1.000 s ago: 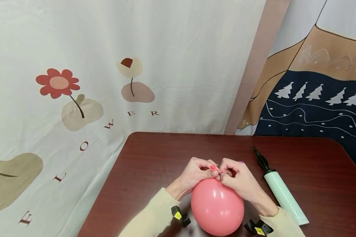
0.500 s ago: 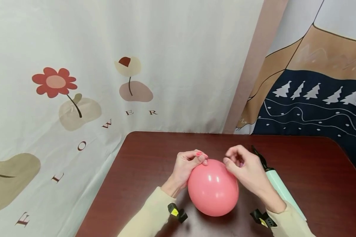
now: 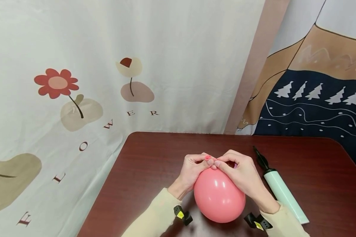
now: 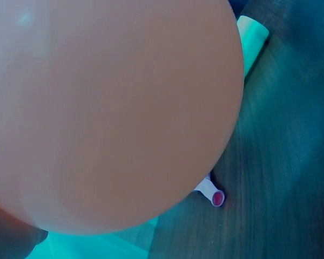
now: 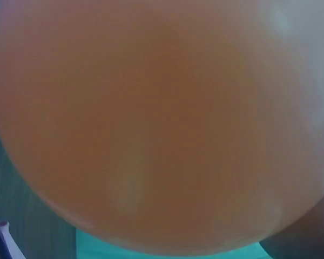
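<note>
The brown tabletop point(image 3: 154, 154) had rounded far corners and a faint sheen near me. Beyond it and down its left side hung a pale curtain point(image 3: 184, 49) printed with flowers and letters; at far right was a navy-and-tan cloth point(image 3: 311, 125) with white trees.

A pale green pump point(image 3: 284, 194) lay on the right, its black nozzle aimed far and left, its near part just beside my right sleeve point(image 3: 280, 219). A small purplish piece with a round mouth point(image 4: 208, 190) lay on the tabletop beyond the balloon point(image 3: 219, 197), mostly screened by my right hand point(image 3: 244, 172) in the head view. Both wrist views were nearly filled by the balloon, which hid my fingers there.

The pink balloon sat near the middle, between my forearms; whether it touched the wood I couldn't tell. My left hand point(image 3: 191, 169) pinched its neck, and my right thumb and forefinger pinched it alongside.
</note>
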`<act>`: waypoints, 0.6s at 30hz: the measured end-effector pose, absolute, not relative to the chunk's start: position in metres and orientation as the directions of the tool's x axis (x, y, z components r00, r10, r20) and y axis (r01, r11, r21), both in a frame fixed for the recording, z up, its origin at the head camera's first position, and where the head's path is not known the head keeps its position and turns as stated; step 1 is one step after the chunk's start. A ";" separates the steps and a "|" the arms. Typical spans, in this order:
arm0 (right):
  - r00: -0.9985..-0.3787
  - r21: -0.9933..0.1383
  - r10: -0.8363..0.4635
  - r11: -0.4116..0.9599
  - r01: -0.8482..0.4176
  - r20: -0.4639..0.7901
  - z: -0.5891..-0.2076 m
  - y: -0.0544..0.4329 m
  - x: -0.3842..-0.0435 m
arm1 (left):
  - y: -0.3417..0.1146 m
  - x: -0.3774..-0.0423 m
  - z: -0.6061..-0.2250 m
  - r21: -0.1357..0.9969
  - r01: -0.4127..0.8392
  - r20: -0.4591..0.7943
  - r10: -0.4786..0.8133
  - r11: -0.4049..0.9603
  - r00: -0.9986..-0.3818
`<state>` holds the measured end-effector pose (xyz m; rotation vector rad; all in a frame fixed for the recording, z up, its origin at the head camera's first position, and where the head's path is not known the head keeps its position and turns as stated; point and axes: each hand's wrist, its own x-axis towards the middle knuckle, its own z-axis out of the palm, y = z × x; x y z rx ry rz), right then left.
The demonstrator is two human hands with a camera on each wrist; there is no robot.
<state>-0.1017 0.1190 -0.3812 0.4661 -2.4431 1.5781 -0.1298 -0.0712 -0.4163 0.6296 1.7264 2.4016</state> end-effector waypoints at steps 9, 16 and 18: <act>-0.884 -0.771 -0.207 0.433 -0.468 0.420 -0.386 0.121 -0.103 | -0.068 -0.128 -0.413 0.941 0.187 0.275 0.315 -0.281 -0.908; -0.882 -0.726 -0.157 0.514 -0.457 0.444 -0.388 0.120 -0.103 | -0.064 -0.127 -0.411 0.953 0.302 0.301 0.248 -0.035 -0.921; -0.874 -0.703 -0.143 0.540 -0.463 0.465 -0.390 0.119 -0.103 | -0.063 -0.126 -0.412 0.945 0.327 0.319 0.236 -0.007 -0.918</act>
